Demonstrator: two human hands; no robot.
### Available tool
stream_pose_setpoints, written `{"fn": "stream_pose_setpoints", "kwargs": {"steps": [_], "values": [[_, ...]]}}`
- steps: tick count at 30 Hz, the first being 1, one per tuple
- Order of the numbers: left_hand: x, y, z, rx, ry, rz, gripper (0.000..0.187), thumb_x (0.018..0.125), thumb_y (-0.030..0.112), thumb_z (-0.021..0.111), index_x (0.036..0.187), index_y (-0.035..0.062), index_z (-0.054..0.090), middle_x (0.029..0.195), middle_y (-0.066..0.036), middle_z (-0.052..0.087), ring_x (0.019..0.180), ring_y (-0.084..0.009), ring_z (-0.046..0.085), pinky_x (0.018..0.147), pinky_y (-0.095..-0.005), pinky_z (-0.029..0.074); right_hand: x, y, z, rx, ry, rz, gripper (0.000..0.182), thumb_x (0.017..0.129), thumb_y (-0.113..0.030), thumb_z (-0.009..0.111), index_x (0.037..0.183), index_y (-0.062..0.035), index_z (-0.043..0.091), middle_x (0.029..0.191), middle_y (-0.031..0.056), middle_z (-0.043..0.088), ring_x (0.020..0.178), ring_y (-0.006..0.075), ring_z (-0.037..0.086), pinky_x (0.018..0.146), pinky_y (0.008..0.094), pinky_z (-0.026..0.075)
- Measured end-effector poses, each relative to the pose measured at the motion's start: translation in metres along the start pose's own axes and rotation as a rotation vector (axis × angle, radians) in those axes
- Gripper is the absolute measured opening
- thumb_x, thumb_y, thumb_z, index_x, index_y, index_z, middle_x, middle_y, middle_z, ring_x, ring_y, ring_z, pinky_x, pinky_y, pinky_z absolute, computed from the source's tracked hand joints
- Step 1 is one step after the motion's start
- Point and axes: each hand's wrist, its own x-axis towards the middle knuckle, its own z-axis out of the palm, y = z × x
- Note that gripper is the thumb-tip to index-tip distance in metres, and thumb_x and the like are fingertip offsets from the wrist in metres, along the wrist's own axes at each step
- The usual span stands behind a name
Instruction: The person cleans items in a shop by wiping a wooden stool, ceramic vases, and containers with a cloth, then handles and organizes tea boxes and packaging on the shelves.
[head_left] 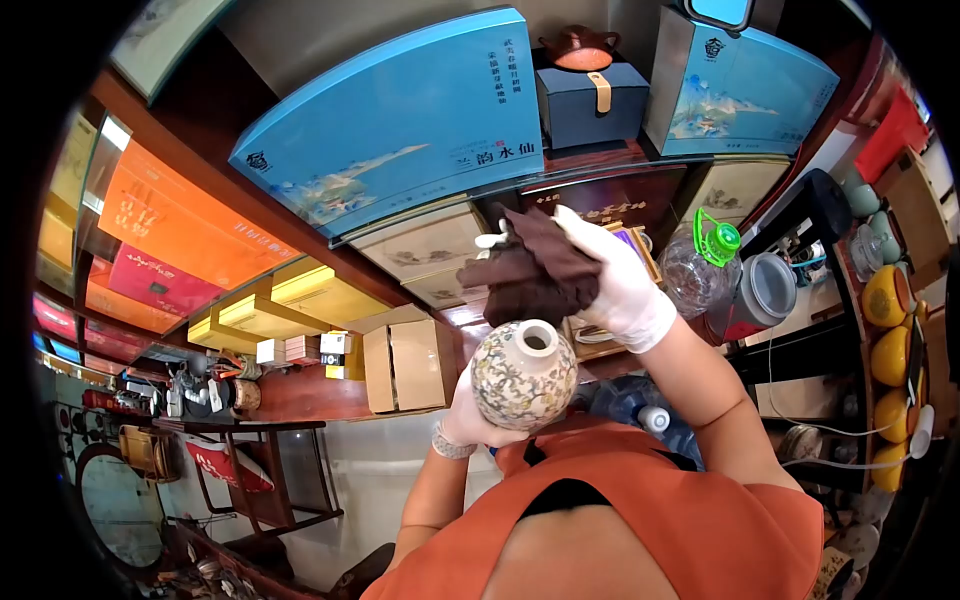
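My left hand [478, 418], in a white glove, is wrapped round the lower side of a patterned ceramic vase [520, 385]. The vase is cream with a scrolling floral design, and its round mouth faces up toward me. Just beyond it, my white-gloved right hand [625, 285] grips a bunched dark brown cloth [530, 265]. Folds of the cloth hang close over the vase's mouth, and some of my right fingers are hidden behind it.
Large blue boxes [400, 130] stand on the shelf ahead, with a brown teapot [580, 48] on a dark box between them. A plastic bottle with a green cap [715, 242] is at the right. An open cardboard box [410, 365] sits to the left, near yellow boxes [325, 295].
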Motion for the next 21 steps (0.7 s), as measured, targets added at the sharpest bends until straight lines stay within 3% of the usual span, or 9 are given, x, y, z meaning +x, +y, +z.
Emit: {"fn": "stream_pose_setpoints", "kwargs": {"steps": [3,5,8,11,12,15,16,18,21], "values": [[-0.007,-0.005,-0.009,-0.112,-0.068,-0.092,0.098,0.048,0.019,0.087,0.131,-0.0019,0.039,0.125,-0.013,0.054,0.115,-0.0228,0.053,0.102,-0.0374,0.039,-0.016,-0.009,0.030,-1.018,-0.385,-0.193,0.038,0.084,-0.018,0.062,0.117,0.0001,0.061,0.122,0.0158,0.059,0.119,0.0256,0.053,0.099,0.0344,0.041],[-0.009,-0.005,-0.016,-0.191,-0.178,-0.115,0.098,0.047,0.017,0.086,0.132,0.0006,0.040,0.126,-0.012,0.054,0.114,-0.0228,0.053,0.102,-0.0377,0.039,-0.023,-0.006,0.042,-0.949,-0.159,0.096,0.037,0.077,-0.009,0.067,0.114,0.0000,0.063,0.115,0.0134,0.064,0.108,0.0224,0.059,0.093,0.0326,0.044],[-0.014,-0.008,-0.004,-0.264,-0.105,-0.186,0.098,0.046,0.015,0.087,0.131,-0.0001,0.040,0.128,-0.012,0.052,0.116,-0.0228,0.052,0.102,-0.0377,0.040,-0.026,-0.001,0.045,-1.157,-0.073,-0.041,0.033,0.081,-0.013,0.065,0.111,0.0013,0.063,0.103,0.0111,0.068,0.094,0.0184,0.063,0.085,0.0301,0.047],[-0.014,-0.009,-0.004,-0.159,-0.147,-0.066,0.102,0.046,0.019,0.087,0.132,-0.0031,0.037,0.128,-0.012,0.052,0.117,-0.0231,0.051,0.103,-0.0374,0.038,-0.011,0.011,0.010,-1.520,-0.039,-0.511,0.026,0.090,-0.021,0.057,0.103,-0.0005,0.065,0.090,0.0089,0.069,0.081,0.0130,0.062,0.074,0.0268,0.049],[-0.012,-0.008,-0.005,-0.101,-0.166,0.002,0.104,0.046,0.020,0.087,0.133,-0.0045,0.035,0.128,-0.013,0.052,0.118,-0.0232,0.051,0.103,-0.0373,0.038,-0.010,0.014,0.008,-0.818,0.238,-0.074,0.032,0.097,-0.023,0.046,0.107,0.0018,0.063,0.098,0.0103,0.067,0.082,0.0144,0.063,0.076,0.0281,0.050],[-0.018,-0.008,-0.006,-0.122,-0.124,-0.015,0.102,0.048,0.020,0.087,0.132,-0.0044,0.036,0.129,-0.013,0.051,0.120,-0.0233,0.050,0.104,-0.0370,0.037,-0.015,-0.001,0.021,-0.002,-0.010,-0.058,0.044,0.099,-0.034,0.037,0.113,0.0022,0.058,0.107,0.0153,0.064,0.100,0.0226,0.062,0.089,0.0313,0.048],[-0.018,-0.006,-0.004,-0.148,-0.098,-0.048,0.101,0.048,0.019,0.086,0.132,-0.0039,0.037,0.129,-0.014,0.051,0.120,-0.0235,0.049,0.104,-0.0370,0.036,-0.020,-0.003,0.030,-0.102,-0.037,-0.126,0.043,0.098,-0.031,0.039,0.116,0.0031,0.058,0.107,0.0170,0.064,0.102,0.0250,0.062,0.090,0.0333,0.048],[-0.011,0.006,0.004,-0.186,-0.059,-0.119,0.098,0.049,0.017,0.086,0.132,-0.0026,0.038,0.130,-0.014,0.050,0.121,-0.0239,0.049,0.105,-0.0371,0.036,-0.028,-0.005,0.043,-0.999,-0.278,-0.318,0.029,0.090,-0.018,0.053,0.110,-0.0002,0.064,0.109,0.0159,0.065,0.101,0.0257,0.063,0.090,0.0329,0.048],[-0.017,-0.013,-0.002,-0.262,-0.105,-0.148,0.101,0.047,0.017,0.087,0.133,-0.0021,0.037,0.129,-0.013,0.050,0.120,-0.0248,0.049,0.105,-0.0372,0.036,-0.031,0.007,0.047,-1.280,-0.127,-0.309,0.019,0.085,-0.012,0.060,0.099,-0.0022,0.068,0.096,0.0130,0.068,0.086,0.0211,0.065,0.077,0.0310,0.051]]}}
